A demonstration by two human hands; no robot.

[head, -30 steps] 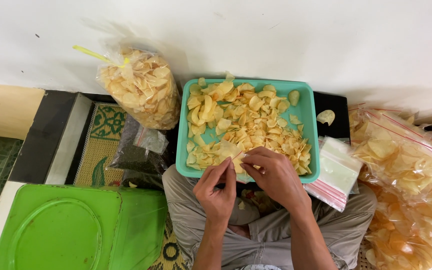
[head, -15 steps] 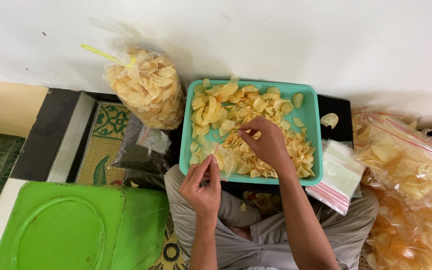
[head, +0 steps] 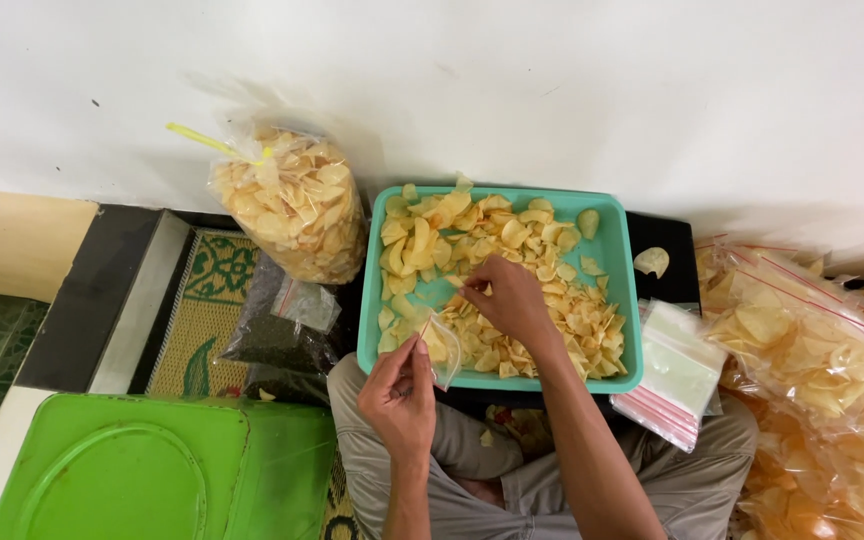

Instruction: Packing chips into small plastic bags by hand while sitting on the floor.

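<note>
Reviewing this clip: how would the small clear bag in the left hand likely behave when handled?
The small clear bag looks thin and floppy, sagging below the left hand, so it probably needs holding open. It likely weighs little, with only a few chips inside. The chips in the teal tray look thin and curled, so probably brittle if squeezed.

Bright, even light w/ soft daylight feel; source not in view. White wall [head: 552,90] well lit, no blown-out patches. Soft gray shadows on wall behind big tied bag of chips [head: 292,200] and above turquoise tray [head: 617,300], so light comes from viewer's side. Mild glare on clear plastic of filled bags at right [head: 812,340] and on green lid [head: 112,480]. Focus sharp across centre; chips in tray crisp. Right hand [head: 507,295] slightly motion-blurred at fingertips. Some wide-angle bending at frame edges, corners a bit softer. Colours saturated, low noise.
</note>
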